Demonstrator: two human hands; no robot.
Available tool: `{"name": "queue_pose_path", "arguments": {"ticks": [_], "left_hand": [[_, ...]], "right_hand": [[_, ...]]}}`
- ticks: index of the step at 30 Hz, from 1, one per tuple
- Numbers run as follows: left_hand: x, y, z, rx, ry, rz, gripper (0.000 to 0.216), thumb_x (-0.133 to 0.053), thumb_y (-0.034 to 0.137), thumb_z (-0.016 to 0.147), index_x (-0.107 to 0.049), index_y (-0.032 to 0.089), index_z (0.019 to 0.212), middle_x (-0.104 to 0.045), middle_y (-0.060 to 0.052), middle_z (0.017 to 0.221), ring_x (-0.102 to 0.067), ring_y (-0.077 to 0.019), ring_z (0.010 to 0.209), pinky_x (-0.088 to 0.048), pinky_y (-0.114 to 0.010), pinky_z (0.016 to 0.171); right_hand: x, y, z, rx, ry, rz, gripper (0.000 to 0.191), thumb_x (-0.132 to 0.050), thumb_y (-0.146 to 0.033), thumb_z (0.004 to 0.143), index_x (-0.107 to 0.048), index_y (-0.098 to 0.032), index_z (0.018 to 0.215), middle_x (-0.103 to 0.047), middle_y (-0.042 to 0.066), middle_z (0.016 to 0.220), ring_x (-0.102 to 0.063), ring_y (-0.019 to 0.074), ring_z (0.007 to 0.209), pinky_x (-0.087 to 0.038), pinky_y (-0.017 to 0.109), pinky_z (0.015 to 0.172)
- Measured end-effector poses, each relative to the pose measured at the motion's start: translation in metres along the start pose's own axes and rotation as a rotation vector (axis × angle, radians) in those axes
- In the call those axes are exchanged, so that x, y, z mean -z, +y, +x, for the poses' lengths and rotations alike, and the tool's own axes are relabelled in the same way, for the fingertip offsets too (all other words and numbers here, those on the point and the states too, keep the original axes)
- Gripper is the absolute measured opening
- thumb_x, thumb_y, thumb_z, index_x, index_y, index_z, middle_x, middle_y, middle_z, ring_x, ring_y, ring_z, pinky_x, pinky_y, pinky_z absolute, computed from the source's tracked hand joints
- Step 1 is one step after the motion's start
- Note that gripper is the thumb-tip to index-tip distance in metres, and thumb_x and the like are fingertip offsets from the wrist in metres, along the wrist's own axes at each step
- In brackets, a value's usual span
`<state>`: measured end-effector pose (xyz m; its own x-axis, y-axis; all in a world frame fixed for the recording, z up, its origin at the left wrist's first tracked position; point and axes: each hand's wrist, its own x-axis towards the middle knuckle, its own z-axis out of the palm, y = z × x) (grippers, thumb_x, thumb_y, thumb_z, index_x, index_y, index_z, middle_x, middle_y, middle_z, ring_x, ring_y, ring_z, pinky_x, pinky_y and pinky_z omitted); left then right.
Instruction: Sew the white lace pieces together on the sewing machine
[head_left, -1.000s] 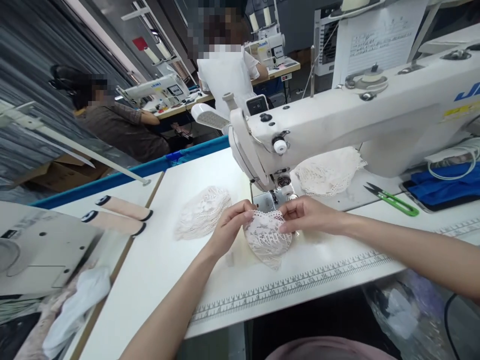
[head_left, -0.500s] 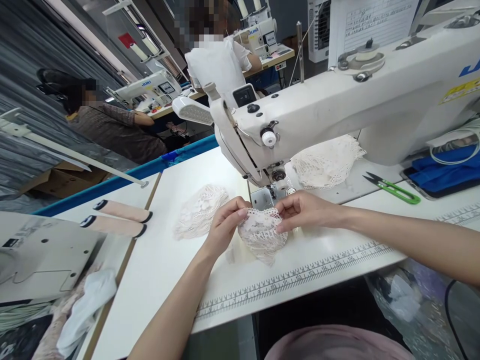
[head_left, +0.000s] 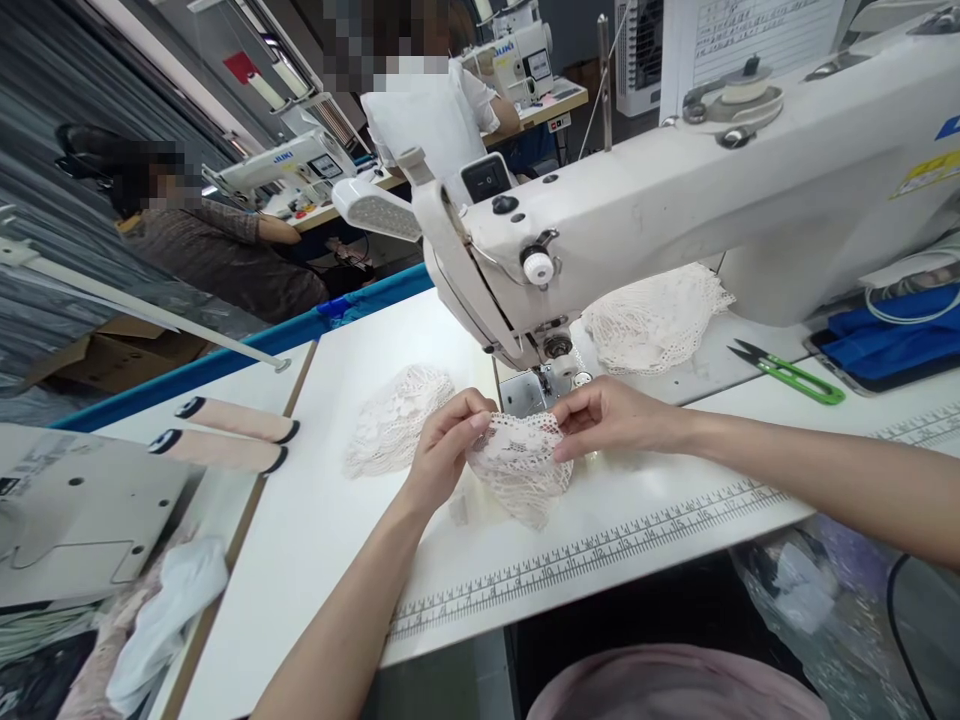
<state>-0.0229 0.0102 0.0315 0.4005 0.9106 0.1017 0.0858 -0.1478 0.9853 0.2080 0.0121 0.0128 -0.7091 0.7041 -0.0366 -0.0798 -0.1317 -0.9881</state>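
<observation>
A white lace piece (head_left: 521, 475) is just in front of the needle area of a white sewing machine (head_left: 637, 215), its scalloped edge toward the machine and its narrower end pointing toward the printed ruler (head_left: 570, 565) along the table's near edge. The person's left hand (head_left: 442, 450) pinches the left corner of that edge between thumb and fingers. The right hand (head_left: 611, 420) pinches the right corner in the same way, its other fingers curled.

Left of the left hand, a stack of lace pieces (head_left: 401, 420) lies on the white table (head_left: 315, 580). More lace (head_left: 656, 318) lies under the machine's arm. To the right are green-handled snips (head_left: 795, 375) and, beyond them, a folded blue cloth (head_left: 892, 335) on a dark flat object. Two pale thread spools (head_left: 225, 435) lie on their sides at the far left.

Past the blue rail (head_left: 255, 335), two co-workers sit near other sewing machines (head_left: 292, 165), one in a white top (head_left: 424, 125), the other in a dark patterned one (head_left: 225, 255).
</observation>
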Motion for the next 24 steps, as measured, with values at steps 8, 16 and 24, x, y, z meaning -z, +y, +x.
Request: {"name": "queue_pose_path", "arguments": {"ticks": [8,16,24], "left_hand": [[0.0007,0.0001,-0.0007,0.014,0.013,0.025,0.029,-0.059,0.037,0.083,-0.046,0.019,0.065,-0.039,0.004,0.056,-0.034,-0.0096,0.050,-0.024,-0.025,0.048],[0.0051,-0.0018,-0.0014,0.017,-0.017,0.119,0.031,-0.065,0.047,0.079,-0.055,0.019,0.071,-0.050,0.003,0.061,-0.044,-0.0095,0.052,-0.032,-0.022,0.047],[0.0029,-0.0002,-0.0003,-0.046,0.001,0.311,0.015,-0.077,0.031,0.071,-0.068,0.020,0.073,-0.066,0.001,0.066,-0.060,-0.0121,0.058,-0.044,-0.021,0.050]], "right_hand": [[-0.0006,0.0003,0.0008,-0.010,0.010,-0.019,0.021,-0.080,-0.032,0.071,-0.072,-0.017,0.084,-0.070,0.001,0.085,-0.065,0.0125,0.077,-0.052,0.032,0.080],[0.0002,0.0011,0.0002,-0.012,0.011,-0.010,0.022,-0.080,-0.031,0.070,-0.072,-0.018,0.085,-0.070,0.001,0.084,-0.065,0.0123,0.077,-0.052,0.031,0.079],[-0.0010,0.0009,0.0010,-0.024,0.038,-0.025,0.019,-0.081,-0.032,0.068,-0.072,-0.018,0.079,-0.069,-0.001,0.077,-0.062,0.0100,0.071,-0.049,0.027,0.070]]}}
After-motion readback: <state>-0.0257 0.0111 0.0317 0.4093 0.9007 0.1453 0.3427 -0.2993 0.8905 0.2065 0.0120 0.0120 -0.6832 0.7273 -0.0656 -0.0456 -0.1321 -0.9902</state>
